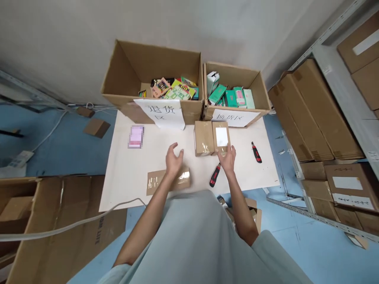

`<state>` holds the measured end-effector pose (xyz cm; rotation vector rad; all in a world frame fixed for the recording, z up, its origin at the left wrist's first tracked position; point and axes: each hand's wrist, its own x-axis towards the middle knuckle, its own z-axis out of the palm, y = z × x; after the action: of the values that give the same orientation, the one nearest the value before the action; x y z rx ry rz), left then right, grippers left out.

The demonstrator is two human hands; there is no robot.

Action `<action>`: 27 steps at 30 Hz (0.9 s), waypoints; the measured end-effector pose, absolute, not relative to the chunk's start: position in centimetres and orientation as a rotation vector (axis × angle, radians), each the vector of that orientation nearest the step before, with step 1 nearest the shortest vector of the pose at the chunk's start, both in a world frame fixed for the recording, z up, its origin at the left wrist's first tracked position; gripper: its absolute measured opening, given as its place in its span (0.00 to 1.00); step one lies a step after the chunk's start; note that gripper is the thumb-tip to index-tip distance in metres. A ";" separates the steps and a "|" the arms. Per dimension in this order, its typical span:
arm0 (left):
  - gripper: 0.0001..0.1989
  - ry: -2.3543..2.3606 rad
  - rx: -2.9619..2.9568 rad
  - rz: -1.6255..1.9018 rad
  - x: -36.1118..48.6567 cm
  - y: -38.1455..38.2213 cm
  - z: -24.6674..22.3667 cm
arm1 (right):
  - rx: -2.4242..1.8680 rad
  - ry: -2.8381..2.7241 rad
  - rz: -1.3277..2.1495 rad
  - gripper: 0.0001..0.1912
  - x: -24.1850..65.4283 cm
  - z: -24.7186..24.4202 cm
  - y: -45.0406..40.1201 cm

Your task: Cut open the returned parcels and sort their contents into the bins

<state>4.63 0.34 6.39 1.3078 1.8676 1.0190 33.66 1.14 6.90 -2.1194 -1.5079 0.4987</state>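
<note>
My left hand [174,159] is open above the white table, thumb and fingers apart, with nothing between them. Below its wrist lies a flat, taped piece of brown cardboard [154,182]. My right hand [227,158] has its thumb and fingers around the near end of a small cardboard box [221,137] with a white label. Touching that box on its left is another taped cardboard box [203,138]. A red and black utility knife [215,176] lies just left of my right wrist.
Two large open cartons with handwritten paper signs stand at the back: the left carton [124,100] holds colourful packs, the right carton [265,98] green and white boxes. Another utility knife [256,152] and a blurred pink item [136,137] lie on the table [118,177]. A cable [89,219] crosses the left.
</note>
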 end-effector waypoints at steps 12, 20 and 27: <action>0.23 1.745 1.261 0.532 9.6 5.4 5.2 | -2.225 -1.447 0.912 0.51 34.3 5.5 3.1; 0.24 1.768 1.226 0.627 6.4 5.1 5.0 | -2.114 -1.516 0.932 0.51 32.3 5.4 3.8; 0.22 1.890 1.261 0.985 1.8 -0.7 4.7 | -2.320 -1.322 0.942 0.64 34.4 3.4 -1.7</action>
<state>1.77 -0.72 4.69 1.2606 1.8901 0.9854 34.44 -1.74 3.39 -2.3203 -1.3217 0.9422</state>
